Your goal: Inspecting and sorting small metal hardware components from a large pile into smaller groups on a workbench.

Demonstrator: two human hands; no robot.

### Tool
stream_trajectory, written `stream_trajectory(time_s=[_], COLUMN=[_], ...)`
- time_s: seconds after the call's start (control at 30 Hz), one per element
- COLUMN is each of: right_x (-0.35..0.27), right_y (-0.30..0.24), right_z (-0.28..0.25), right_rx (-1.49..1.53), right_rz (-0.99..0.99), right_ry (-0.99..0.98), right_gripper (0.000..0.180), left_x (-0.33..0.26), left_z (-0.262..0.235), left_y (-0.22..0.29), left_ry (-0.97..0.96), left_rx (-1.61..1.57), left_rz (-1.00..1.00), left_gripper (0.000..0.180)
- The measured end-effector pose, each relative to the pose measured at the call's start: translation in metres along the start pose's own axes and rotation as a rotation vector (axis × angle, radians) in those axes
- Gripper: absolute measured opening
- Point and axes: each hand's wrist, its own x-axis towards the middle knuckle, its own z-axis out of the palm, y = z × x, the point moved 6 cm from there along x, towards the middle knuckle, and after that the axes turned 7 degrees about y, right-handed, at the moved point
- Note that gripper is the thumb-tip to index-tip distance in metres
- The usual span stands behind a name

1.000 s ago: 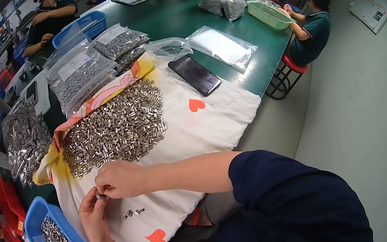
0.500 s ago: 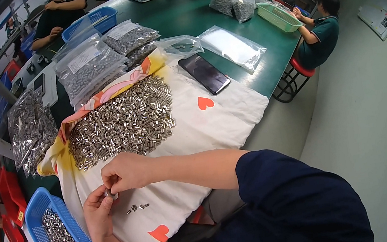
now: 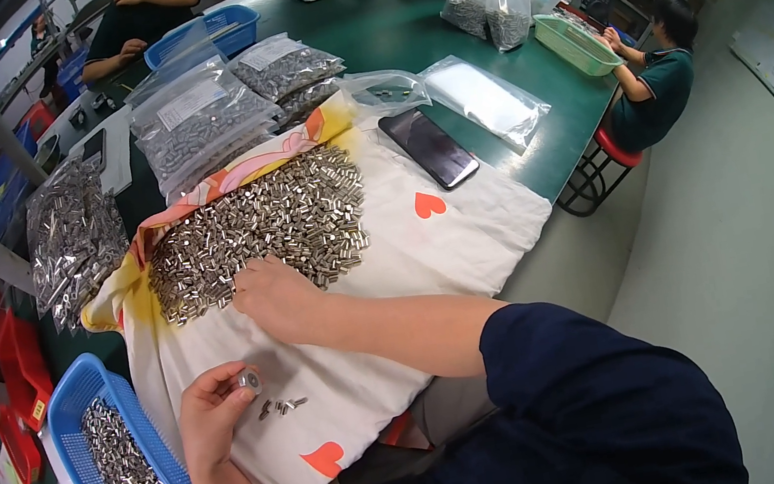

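Note:
My left hand (image 3: 214,411) pinches a small round silver metal piece (image 3: 249,380) between thumb and fingers, low over the white cloth (image 3: 431,265). My right hand (image 3: 276,298) reaches to the near edge of a wide pile of short shiny metal pins (image 3: 266,215). Its fingers are bunched together and point down among the pins; whatever is between the tips is hidden. A few loose pins (image 3: 282,407) lie on the cloth just right of my left hand. To the left, a blue basket (image 3: 73,464) holds many similar metal pins.
Behind the pile lie clear bags of grey parts (image 3: 201,119); another bag (image 3: 75,241) sits left. A black phone (image 3: 430,149) and clear plastic sleeves (image 3: 486,100) lie to the right. Two people (image 3: 656,88) sit at the green table (image 3: 373,26), one beside a green basket (image 3: 579,44).
My right hand has moved away from my left hand, forward to the pile's near edge. My left hand keeps the round metal piece, now turned into clearer view. The whole view has shifted slightly.

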Motion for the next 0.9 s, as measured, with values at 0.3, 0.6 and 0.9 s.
stream_trajectory(time_s=[0.3,0.6,0.9], right_x=[-0.001,0.008,0.000], right_y=[-0.005,-0.004,-0.021], right_z=[-0.005,-0.012,-0.007], right_rx=[-0.036,-0.069,0.955], right_rz=[-0.059,-0.024,0.273], right_ry=[-0.005,0.140,-0.160], right_gripper=[0.012,0.006,0.012], left_x=[0.001,0.002,0.011], left_z=[0.003,-0.001,-0.014], left_y=[0.000,0.000,-0.002], left_ry=[-0.026,-0.018,0.151], left_rx=[0.017,0.033,-0.246], left_rz=[-0.014,0.010,0.093], left_gripper=[0.031,0.030,0.031])
